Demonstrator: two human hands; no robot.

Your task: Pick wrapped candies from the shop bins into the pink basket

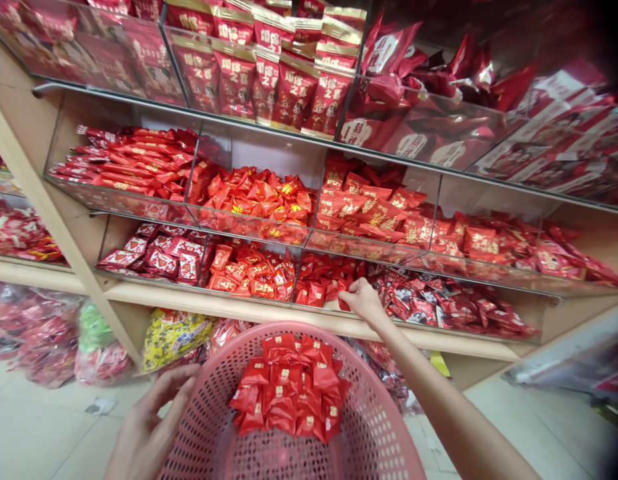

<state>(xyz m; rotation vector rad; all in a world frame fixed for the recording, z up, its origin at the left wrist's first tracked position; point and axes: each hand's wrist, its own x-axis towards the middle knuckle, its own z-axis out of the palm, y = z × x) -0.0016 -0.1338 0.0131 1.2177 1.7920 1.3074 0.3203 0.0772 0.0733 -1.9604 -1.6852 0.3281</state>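
Note:
My left hand (156,420) is at the left rim of a pink perforated plastic basket (383,407), thumb and fingers curled and meeting at the rim. Inside the basket lies a pile of red wrapped candies (289,387) with small gold marks. My right hand (363,300) reaches over the basket into a low bin on the bottom shelf. Its fingers are pinched together, with a bit of red wrapper at the tips. Small red candies (316,290) lie in that bin beside the fingers, and a patch of pale bin floor shows below them.
Clear dividers split the shelves into bins of red packets (259,193). Upright packets with gold tops (239,73) stand above. The wooden shelf edge (189,300) runs just behind the basket. Below it, a bag of yellow sweets (176,337) and other bags rest on the tiled floor (53,427).

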